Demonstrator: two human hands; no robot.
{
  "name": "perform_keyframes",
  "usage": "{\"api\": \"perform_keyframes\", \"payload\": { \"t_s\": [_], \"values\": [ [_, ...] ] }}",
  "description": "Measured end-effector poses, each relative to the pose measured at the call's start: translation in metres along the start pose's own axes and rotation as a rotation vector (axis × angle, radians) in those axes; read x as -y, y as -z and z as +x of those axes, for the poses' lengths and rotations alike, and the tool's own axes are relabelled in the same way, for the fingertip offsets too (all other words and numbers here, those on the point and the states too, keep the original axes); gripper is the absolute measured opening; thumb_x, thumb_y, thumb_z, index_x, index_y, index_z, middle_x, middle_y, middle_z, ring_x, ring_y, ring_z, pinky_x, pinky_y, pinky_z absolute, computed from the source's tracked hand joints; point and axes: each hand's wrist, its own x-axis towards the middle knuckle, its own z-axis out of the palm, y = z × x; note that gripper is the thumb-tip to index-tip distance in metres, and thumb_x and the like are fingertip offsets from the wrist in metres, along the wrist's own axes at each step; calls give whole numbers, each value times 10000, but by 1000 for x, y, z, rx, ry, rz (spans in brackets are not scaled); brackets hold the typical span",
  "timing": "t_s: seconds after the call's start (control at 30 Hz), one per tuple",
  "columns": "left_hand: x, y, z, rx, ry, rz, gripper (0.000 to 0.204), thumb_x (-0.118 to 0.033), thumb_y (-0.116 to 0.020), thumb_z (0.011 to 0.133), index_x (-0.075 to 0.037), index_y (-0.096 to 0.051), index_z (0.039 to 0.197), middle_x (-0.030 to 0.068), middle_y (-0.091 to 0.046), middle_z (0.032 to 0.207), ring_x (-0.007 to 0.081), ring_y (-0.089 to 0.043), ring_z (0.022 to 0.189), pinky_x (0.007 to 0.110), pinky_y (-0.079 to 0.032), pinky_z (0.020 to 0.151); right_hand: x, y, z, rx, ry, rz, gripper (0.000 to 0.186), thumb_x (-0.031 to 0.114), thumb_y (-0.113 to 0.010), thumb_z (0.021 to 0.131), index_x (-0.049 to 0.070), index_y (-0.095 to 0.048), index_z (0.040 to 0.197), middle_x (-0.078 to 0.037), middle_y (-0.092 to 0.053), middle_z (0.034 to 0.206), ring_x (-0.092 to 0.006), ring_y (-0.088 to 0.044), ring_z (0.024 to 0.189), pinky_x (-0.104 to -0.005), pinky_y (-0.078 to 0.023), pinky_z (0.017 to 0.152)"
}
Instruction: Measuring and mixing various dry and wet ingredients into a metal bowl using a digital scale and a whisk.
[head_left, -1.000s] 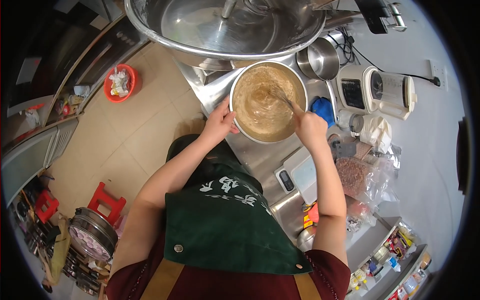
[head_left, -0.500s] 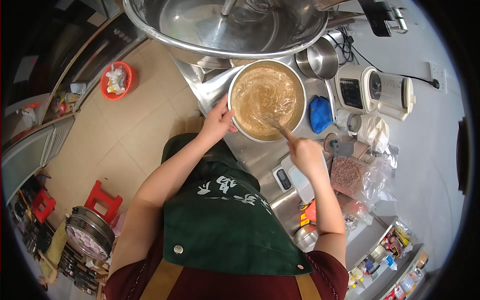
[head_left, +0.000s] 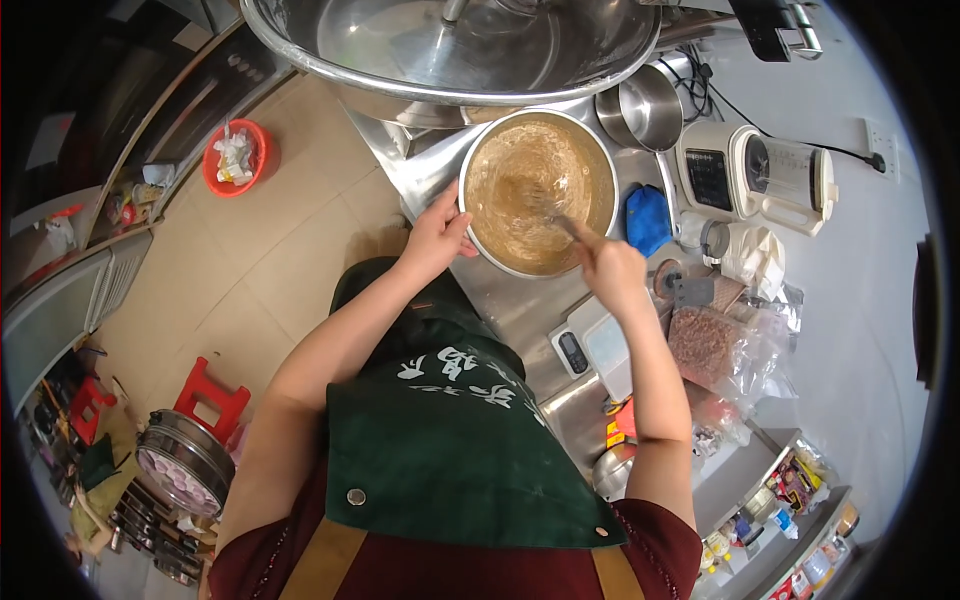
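A round metal bowl [head_left: 612, 190] of light brown batter [head_left: 520, 175] stands on the steel worktop. At its left side my left hand [head_left: 436, 238] grips the rim, thumb near the edge and fingers along the outer wall. My right hand [head_left: 612, 268] is closed round the handle of a whisk [head_left: 566, 226] at the bowl's lower right edge. The whisk slants down into the batter, its head blurred and partly sunk. Swirl marks ring the batter's surface.
A large steel mixer bowl [head_left: 300, 60] looms just beyond. To the right are a steel pot [head_left: 640, 110], a blue cloth [head_left: 648, 220], a white blender [head_left: 715, 170], bagged brown granules [head_left: 702, 345] and a kitchen scale [head_left: 605, 345]. A red bin [head_left: 262, 165] sits on the floor at left.
The whisk has moved up through the batter, with my right hand shifting slightly up and right. My left hand keeps its hold on the bowl. The whole view has shifted a little.
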Motion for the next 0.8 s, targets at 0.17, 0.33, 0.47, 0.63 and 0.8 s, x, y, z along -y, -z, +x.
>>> {"api": "perform_keyframes", "payload": {
  "t_s": [0.17, 0.33, 0.47, 0.63, 0.8],
  "values": [
    [5, 0, 1, -32, 2, 27, 549, -20, -402, 853, -104, -170, 1344, 84, -562, 816, 100, -548, 546, 221, -493, 488, -3, 16, -23, 160, -24, 49, 309, 158, -526, 772, 175, -566, 1078, -148, -565, 606, -307, -565, 565, -412, -439, 515],
    [4, -1, 3, -10, 9, 8, 540, -24, -404, 855, -91, -177, 1340, 84, -559, 809, 104, -555, 547, 223, -497, 493, 2, 14, 0, 70, -36, 41, 304, 164, -531, 776, 177, -573, 1076, -155, -566, 623, -315, -564, 588, -407, -434, 536],
    [0, -1, 0, -19, 2, 11, 539, -26, -405, 856, -87, -175, 1340, 86, -562, 820, 103, -555, 547, 223, -498, 496, -21, 33, -19, 120, -4, -63, 303, 147, -540, 746, 172, -591, 1044, -126, -570, 591, -285, -566, 539, -392, -433, 488],
    [2, 0, 1, -25, 11, 7, 541, -18, -404, 855, -87, -175, 1340, 85, -564, 840, 98, -553, 554, 218, -496, 503, -16, 39, -26, 149, -1, -78, 326, 144, -523, 756, 166, -569, 1078, -127, -564, 582, -285, -565, 540, -395, -431, 487],
    [5, 0, 1, -27, -3, 15, 534, -22, -400, 859, -86, -178, 1340, 84, -565, 844, 99, -549, 560, 221, -499, 514, 15, 20, -13, 170, 150, 57, 355, 147, -519, 758, 166, -539, 1111, -125, -570, 593, -287, -563, 531, -400, -434, 484]
  ]
}}
